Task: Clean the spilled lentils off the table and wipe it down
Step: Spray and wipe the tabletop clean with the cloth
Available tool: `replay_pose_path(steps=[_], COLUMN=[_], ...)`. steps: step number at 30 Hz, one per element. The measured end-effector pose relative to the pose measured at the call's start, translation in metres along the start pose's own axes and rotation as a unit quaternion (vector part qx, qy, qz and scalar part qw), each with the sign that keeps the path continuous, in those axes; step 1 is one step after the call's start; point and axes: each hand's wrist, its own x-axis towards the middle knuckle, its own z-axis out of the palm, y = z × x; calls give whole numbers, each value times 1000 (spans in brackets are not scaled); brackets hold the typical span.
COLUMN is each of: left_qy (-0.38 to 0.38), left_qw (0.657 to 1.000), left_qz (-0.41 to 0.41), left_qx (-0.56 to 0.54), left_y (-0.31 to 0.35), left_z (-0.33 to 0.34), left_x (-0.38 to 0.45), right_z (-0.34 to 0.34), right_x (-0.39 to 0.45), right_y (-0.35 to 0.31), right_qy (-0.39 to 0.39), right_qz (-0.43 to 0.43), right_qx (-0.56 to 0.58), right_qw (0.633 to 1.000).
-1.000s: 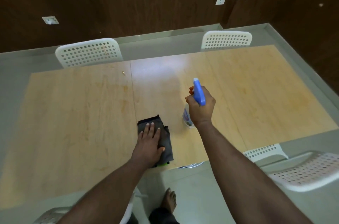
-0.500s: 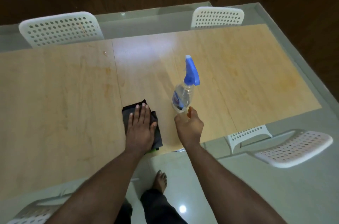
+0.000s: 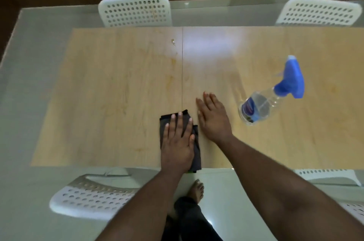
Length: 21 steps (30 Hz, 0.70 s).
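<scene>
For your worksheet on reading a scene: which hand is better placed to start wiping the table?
Left. The left hand lies flat on the dark cloth, while the right hand rests bare on the table.

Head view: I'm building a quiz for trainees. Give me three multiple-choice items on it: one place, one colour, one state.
1. The bottle stands where?
A. right of both hands
B. left of the cloth
C. on a chair

2. The bottle's spray head is
A. red
B. blue
C. green

3. The left hand is
A. gripping the bottle
B. flat on the cloth
C. off the table

Answers:
A, it stands on the table beyond the right hand.
B, the trigger top is blue.
B, straight fingers lie on the dark cloth.
</scene>
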Motion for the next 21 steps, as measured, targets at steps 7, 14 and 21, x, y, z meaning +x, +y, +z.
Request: replay_pose_path(steps=[7, 14, 21], left_qy=[-6, -37, 7], left_qw=[999, 993, 998], left_qz=[33, 104, 7], left_qx=[19, 45, 58], left_y=[-9, -17, -34], left_z=[-4, -1, -11], left_x=[82, -31, 117], right_z=[22, 19, 23], right_x=[11, 6, 11], right_y=[10, 5, 8], right_qy=[29, 18, 22], right_qz=[8, 22, 18], right_qx=[-9, -19, -18], right_qw=[999, 999, 999])
